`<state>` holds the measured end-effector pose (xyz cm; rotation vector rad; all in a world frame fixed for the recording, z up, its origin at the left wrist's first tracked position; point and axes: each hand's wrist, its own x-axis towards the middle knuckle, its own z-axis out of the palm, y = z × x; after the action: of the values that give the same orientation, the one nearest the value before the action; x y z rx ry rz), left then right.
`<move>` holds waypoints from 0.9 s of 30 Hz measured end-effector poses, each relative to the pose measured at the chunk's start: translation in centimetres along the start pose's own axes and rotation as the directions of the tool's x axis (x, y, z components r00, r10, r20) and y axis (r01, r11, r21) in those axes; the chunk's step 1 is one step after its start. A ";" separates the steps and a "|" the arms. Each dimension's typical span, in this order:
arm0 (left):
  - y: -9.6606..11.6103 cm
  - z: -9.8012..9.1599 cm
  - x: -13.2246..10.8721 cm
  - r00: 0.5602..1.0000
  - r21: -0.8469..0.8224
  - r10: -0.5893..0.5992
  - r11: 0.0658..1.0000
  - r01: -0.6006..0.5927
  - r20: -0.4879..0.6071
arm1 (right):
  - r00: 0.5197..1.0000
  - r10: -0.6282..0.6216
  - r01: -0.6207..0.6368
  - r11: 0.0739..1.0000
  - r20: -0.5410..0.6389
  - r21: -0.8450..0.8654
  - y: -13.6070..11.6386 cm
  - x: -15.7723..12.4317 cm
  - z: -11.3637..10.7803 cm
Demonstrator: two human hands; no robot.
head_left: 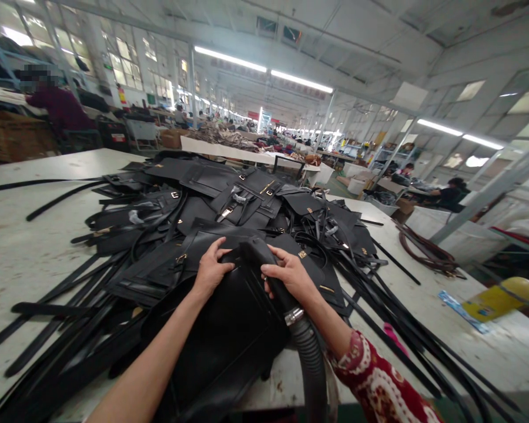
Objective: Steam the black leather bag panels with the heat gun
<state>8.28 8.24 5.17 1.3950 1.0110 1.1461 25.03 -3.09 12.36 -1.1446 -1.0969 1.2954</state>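
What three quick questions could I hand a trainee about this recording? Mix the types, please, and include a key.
1. Open question: What does the person's right grip hold?

2. True or false: In the picture, the yellow container lies to the right of the pile of black bags.

3. Multiple choice: The sleeve on the right arm is
A) plain green
B) red with a pale pattern
C) yellow with black stripes

Key:
1. A black nozzle, with a ribbed hose running down from it.
2. True.
3. B.
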 end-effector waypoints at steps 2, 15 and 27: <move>0.0 0.1 0.0 1.000 -0.036 -0.009 0.999 0.009 0.015 | 0.998 0.041 -0.040 0.999 0.047 -0.010 0.4 -0.5 0.1; 1.8 0.8 1.4 0.984 0.035 -0.161 0.987 0.159 0.079 | 0.983 -0.042 0.052 0.997 -0.178 0.055 0.2 0.7 -1.4; 2.0 3.0 2.8 0.943 -0.088 -0.195 0.970 0.226 0.271 | 0.999 0.029 -0.026 0.990 -0.016 0.142 0.6 0.6 -2.1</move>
<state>11.80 10.17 7.43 1.2706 0.8663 0.8254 27.02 -2.49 11.46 -1.0663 -0.9628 1.3593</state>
